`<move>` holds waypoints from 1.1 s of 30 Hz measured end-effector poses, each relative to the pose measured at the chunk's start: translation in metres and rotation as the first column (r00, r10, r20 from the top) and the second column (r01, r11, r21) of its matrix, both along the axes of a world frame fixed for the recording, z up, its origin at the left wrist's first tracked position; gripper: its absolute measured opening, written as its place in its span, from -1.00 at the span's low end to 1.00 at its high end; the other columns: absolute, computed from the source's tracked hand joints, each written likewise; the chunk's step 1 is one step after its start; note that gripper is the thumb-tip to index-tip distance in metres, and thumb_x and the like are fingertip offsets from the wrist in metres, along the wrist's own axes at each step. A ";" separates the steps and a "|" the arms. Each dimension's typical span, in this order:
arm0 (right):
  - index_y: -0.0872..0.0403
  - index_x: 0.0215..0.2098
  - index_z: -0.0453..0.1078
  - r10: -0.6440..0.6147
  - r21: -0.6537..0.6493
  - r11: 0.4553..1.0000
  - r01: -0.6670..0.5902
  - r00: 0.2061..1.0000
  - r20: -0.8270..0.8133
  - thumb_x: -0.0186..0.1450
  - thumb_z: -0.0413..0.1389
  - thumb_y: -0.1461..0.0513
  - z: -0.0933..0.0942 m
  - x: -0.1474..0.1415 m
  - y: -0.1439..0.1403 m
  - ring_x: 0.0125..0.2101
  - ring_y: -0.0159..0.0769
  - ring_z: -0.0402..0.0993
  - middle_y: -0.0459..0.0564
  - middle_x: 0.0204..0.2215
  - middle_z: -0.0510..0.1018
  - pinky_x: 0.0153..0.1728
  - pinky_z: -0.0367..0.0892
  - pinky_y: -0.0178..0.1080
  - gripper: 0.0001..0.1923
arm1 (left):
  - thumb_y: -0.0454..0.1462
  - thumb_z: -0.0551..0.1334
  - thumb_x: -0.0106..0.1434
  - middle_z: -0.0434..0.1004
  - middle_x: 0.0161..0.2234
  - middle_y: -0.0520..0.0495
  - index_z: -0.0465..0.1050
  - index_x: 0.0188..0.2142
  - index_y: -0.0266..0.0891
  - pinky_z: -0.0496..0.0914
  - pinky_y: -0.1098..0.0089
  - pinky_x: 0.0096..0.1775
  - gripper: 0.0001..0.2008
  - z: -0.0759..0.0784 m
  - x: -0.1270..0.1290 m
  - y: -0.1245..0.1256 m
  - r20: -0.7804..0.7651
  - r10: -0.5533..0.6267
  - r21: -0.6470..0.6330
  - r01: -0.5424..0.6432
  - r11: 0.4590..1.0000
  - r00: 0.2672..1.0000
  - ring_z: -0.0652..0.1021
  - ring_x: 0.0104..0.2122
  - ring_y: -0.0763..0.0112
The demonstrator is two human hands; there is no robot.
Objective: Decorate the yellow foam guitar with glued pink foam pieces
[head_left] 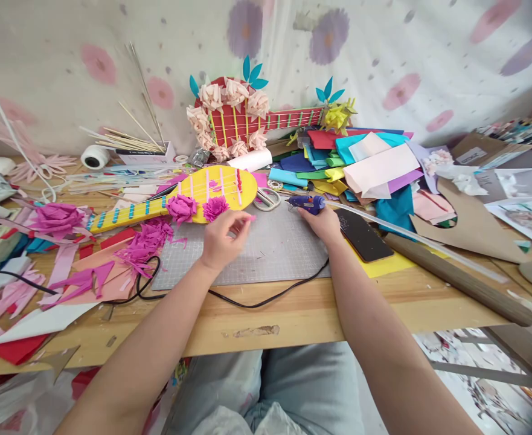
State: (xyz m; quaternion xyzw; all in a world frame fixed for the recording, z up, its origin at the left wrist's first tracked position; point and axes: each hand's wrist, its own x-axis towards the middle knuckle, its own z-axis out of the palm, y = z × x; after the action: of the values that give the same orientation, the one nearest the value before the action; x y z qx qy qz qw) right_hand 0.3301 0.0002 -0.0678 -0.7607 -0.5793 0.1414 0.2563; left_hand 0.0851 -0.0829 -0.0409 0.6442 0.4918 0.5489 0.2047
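Glue gun [305, 203]: blue, lying on the grey cutting mat [266, 254] at 1 o'clock from mat centre, nozzle toward 9 o'clock; clear glue stick trails out its back toward 3 o'clock.
Right hand [324, 222]: fingers curled round the gun's rear; whether it is lifted or resting on the mat, cannot tell.
Left hand [223, 238]: thumb and fingertips pinched nearly closed on a small pink scrap [250, 217]; other fingers loosely bent.
Yellow guitar [193, 196]: card model at 11 o'clock of the mat, two magenta paper flowers [197, 208] on its body, just beside the left hand.
Risk, burn: nozzle points toward the left fingertips, which are near; a hot tip or drip would likely catch them.
Risk, cord: black cord [266, 299] loops over the mat's near edge by both forearms; a snag could jerk the gun.
Risk, mess: stray glue could land on mat or flowers, judging by how close they sit.
Around: scissors [267, 198] at 12 o'clock touching the guitar's edge; black phone [363, 235] at 3 o'clock; stacked coloured paper [365, 163] at 2 o'clock; wooden rod [460, 281] at 4 o'clock; red guitar [247, 121] propped at 12 o'clock; tape roll [94, 157] at 10 o'clock.
In the way: pink paper offcuts [143, 241] crowd the mat's 9 o'clock edge over the cord.
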 end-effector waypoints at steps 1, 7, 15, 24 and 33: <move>0.18 -0.14 0.40 0.011 -0.024 1.000 -0.011 1.000 0.021 0.06 0.04 -0.19 0.001 0.000 -0.001 -0.16 0.03 0.45 0.26 -0.20 0.52 -0.22 0.29 -0.09 -0.33 | -0.28 0.24 0.10 0.51 -0.37 -0.01 0.46 -0.37 -0.19 0.38 0.49 -0.33 -0.93 0.007 -0.007 0.000 -0.006 0.061 0.080 -0.060 0.995 0.998 0.48 -0.47 0.55; 0.14 -0.08 0.33 0.089 -0.062 0.995 -0.079 0.983 0.163 0.05 0.10 -0.12 0.018 0.007 -0.019 -0.07 0.00 0.37 0.22 -0.09 0.46 -0.18 0.27 -0.12 -0.38 | -0.34 0.23 0.10 0.39 -0.40 0.10 0.28 -0.31 -0.21 0.34 0.51 -0.47 -0.84 0.032 -0.070 0.019 0.426 0.440 0.194 -0.555 0.809 0.791 0.43 -0.54 0.64; 0.05 -0.35 0.30 0.096 -0.119 0.991 -0.059 0.938 0.333 0.08 0.04 -0.14 0.054 -0.002 -0.064 -0.19 -0.02 0.39 0.11 -0.29 0.49 -0.30 0.24 -0.13 -0.55 | -0.40 0.22 0.06 0.34 -0.52 0.18 0.23 -0.30 -0.21 0.22 0.57 -0.62 -0.78 0.029 -0.104 0.031 0.531 0.466 -0.015 -0.542 0.840 0.708 0.41 -0.60 0.64; 0.10 0.06 0.15 0.594 0.403 0.614 -0.679 0.733 0.331 0.13 0.14 0.04 0.036 -0.110 -0.046 0.07 0.00 0.16 0.23 0.04 0.27 0.02 0.14 0.01 -0.41 | -0.36 0.29 -0.06 0.39 -0.59 0.13 0.29 -0.35 -0.20 0.30 0.58 -0.57 -0.75 0.019 -0.102 0.035 0.395 0.427 -0.150 -0.402 0.903 0.813 0.45 -0.61 0.56; 0.09 0.17 0.06 0.685 0.435 0.462 -0.773 0.623 0.378 0.15 0.09 0.10 0.025 -0.179 -0.024 0.14 0.00 0.04 0.20 0.12 0.16 0.14 -0.05 0.07 -0.34 | -0.34 0.26 -0.06 0.38 -0.58 0.13 0.35 -0.31 -0.23 0.28 0.58 -0.55 -0.75 0.008 -0.110 0.040 0.311 0.473 -0.220 -0.422 0.880 0.824 0.43 -0.63 0.58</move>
State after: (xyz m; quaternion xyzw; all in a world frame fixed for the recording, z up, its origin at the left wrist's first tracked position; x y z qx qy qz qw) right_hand 0.1511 -0.0238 -0.0423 -0.3357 -0.8795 0.0033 0.3373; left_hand -0.0244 -0.0428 -0.0331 0.3842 0.6216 0.6525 0.2008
